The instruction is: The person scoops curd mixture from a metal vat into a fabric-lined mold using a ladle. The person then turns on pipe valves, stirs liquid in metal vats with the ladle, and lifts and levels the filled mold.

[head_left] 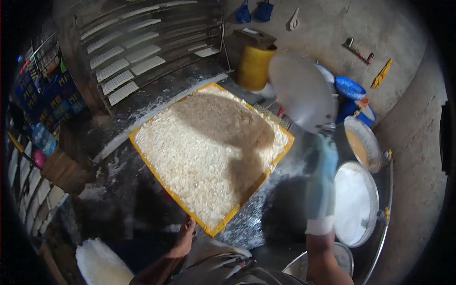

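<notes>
A square tray with a yellow rim (168,194) is filled with a white, crumbly material (190,152). At its near corner my bare left hand (186,236) grips the yellow edge, with its fingers partly hidden by the rim. To the right of the tray my right hand (324,145), in a pale blue glove, is closed on the handle end of a large round metal skimmer (301,90). The skimmer is raised beyond the tray's right corner, blurred, and a dark shadow falls across the material.
A rack of white molds (114,69) stands at the back left. Beyond the tray is a yellow barrel (254,69). Along the right wall are blue basins (350,88), a bowl of yellowish stuff (361,142) and a bowl of white powder (352,204). A wooden crate (64,171) sits left.
</notes>
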The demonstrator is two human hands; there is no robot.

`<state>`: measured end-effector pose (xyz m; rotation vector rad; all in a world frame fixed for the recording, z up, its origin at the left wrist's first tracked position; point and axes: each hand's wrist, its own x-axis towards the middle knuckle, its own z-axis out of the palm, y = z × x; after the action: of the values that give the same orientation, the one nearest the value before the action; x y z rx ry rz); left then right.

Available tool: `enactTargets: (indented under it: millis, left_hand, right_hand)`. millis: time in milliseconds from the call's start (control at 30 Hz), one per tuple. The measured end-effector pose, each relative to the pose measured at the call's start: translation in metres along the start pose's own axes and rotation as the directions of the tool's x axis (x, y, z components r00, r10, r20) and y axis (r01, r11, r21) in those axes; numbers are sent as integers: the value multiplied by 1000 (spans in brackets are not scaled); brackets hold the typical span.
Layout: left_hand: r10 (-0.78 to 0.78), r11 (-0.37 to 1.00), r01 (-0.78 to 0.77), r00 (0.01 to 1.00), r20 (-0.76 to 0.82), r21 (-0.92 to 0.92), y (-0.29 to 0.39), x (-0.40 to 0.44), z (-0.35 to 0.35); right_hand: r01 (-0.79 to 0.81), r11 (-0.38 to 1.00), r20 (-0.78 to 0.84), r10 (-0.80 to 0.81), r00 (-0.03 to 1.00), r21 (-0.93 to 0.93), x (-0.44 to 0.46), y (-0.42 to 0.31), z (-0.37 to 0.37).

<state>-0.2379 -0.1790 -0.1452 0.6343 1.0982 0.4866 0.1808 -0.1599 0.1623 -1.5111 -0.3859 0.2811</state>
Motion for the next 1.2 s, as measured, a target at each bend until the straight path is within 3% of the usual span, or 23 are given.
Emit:
enactTargets:
  millis: [33, 100, 133, 167, 200, 233, 267, 300, 367, 433, 467, 533, 567, 633, 733, 900, 933, 1000, 1067, 1100, 1133, 1167, 1200]
  left_hand:
    - [180, 984, -180, 984, 21, 18, -6, 13, -5]
    - [564, 798, -533, 825, -37, 281, 6, 0, -13]
    - [720, 646, -633, 691, -64, 427, 12, -6, -16]
    - [882, 395, -668, 469, -55, 630, 45, -3, -6]
    - [886, 395, -664, 457, -74, 635, 80, -18, 10]
    - [921, 302, -726, 390, 8, 618, 102, -14, 15]
    - [942, 147, -700, 314, 116, 698, 127, -12, 21]
    - [939, 56, -674, 286, 190, 737, 151, -5, 33]
    - [864, -200, -630, 248, 438, 750, 196, 31, 53]
    - [725, -206, -632, 415, 550, 747, 231, 74, 70]
    - [711, -221, -635, 415, 567, 741, 244, 88, 77]
    - [561, -397, -472, 555, 615, 787, 266, 114, 101]
    - [546, -415, -482, 547, 635, 772, 275, 125, 108]
    - [403, -406, -327, 775, 488, 854, 287, 150, 113]
    - [289, -368, -242, 888, 358, 898, 303, 190, 122]
    - [168, -272, -287, 926, 339, 918, 314, 299, 96]
    - [136, -236, -307, 929, 344, 922, 318, 332, 86]
    - [232, -206, -335, 896, 378, 920, 345, 214, 112]
    - [223, -657, -286, 810, 542, 698, 381, 256, 107]
    - [215, -821, -202, 757, 617, 534, 398, 277, 106]
    - [342, -749, -365, 502, 795, 552, 404, 277, 108]
    - [430, -721, -517, 190, 883, 462, 408, 270, 115]
    - [431, -660, -465, 409, 804, 590, 391, 214, 183]
  right_hand:
    - [78, 992, -17, -77, 997, 97, -4, 4, -26]
    - [-7, 923, 52, -14, 999, 384, 6, 41, -119]
    - [-76, 857, 266, -73, 961, 510, 3, 52, -155]
    - [-206, 781, 477, -131, 869, 590, 0, 63, -190]
    - [-353, 721, 652, -179, 736, 596, -6, 70, -221]
    - [-284, 824, 413, 67, 908, 491, -28, 88, -249]
    - [-271, 899, 84, 258, 962, 345, -59, 100, -274]
    - [-318, 930, -277, 360, 891, 185, -91, 106, -293]
    - [-413, 867, -313, 489, 814, 280, -168, 103, -326]
    - [-402, 711, -220, 610, 762, 577, -212, 125, -366]
    - [-388, 636, -185, 646, 741, 668, -235, 140, -389]
    - [-374, 553, -103, 649, 754, 744, -271, 182, -432]
    - [-357, 546, -116, 651, 750, 758, -293, 193, -444]
    - [-272, 587, -279, 678, 681, 762, -329, 190, -446]
    - [-219, 587, -361, 707, 608, 779, -365, 179, -436]
    - [-56, 604, -498, 703, 507, 795, -396, 154, -420]
    - [-4, 598, -524, 704, 480, 801, -408, 151, -420]
    - [17, 639, -564, 664, 491, 769, -409, 161, -423]
    - [85, 712, -681, 620, 389, 697, -417, 200, -402]
    - [36, 725, -665, 609, 432, 688, -402, 234, -402]
    - [-6, 730, -652, 614, 446, 683, -389, 217, -396]
    - [-55, 754, -727, 647, 230, 654, -372, 202, -384]
    - [-85, 747, -716, 658, 234, 659, -378, 230, -402]
